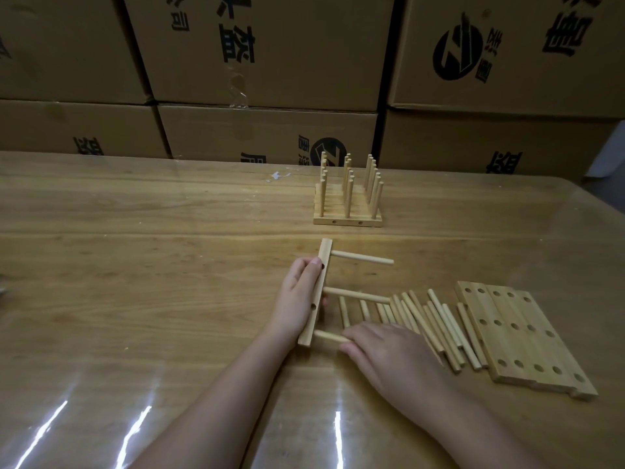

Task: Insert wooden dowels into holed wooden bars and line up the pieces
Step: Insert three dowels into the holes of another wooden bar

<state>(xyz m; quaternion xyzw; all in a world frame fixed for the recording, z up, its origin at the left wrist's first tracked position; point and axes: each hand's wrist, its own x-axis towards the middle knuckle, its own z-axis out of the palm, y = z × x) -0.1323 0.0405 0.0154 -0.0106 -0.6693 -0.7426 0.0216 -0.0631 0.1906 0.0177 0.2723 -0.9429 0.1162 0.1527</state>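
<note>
Left grip: the left hand (297,299) is clamped on the bar (320,287), thumb on the face I can see, the other fingers hidden behind it.
Bar: stands on its long edge on the desk (135,265), left of centre, running away from the person; two small holes show on its side.
Right grip: the right hand (389,353) is closed over the outer end of the near dowel (329,336); the fingertips are tucked under, so the exact hold is out of sight.
Other dowels in the bar: the middle dowel (355,295) and the far dowel (362,258) stick out to the right.
Loose dowels (436,326): lying side by side just beyond the right hand, partly covered by it.
Flat bars (521,336): right of them, holes facing up.
Finished pieces (348,198): lined up farther back, dowels upright; the rear ones overlap, hard to count.
Boxes (270,62): stacked behind the desk, cut off at the top.
</note>
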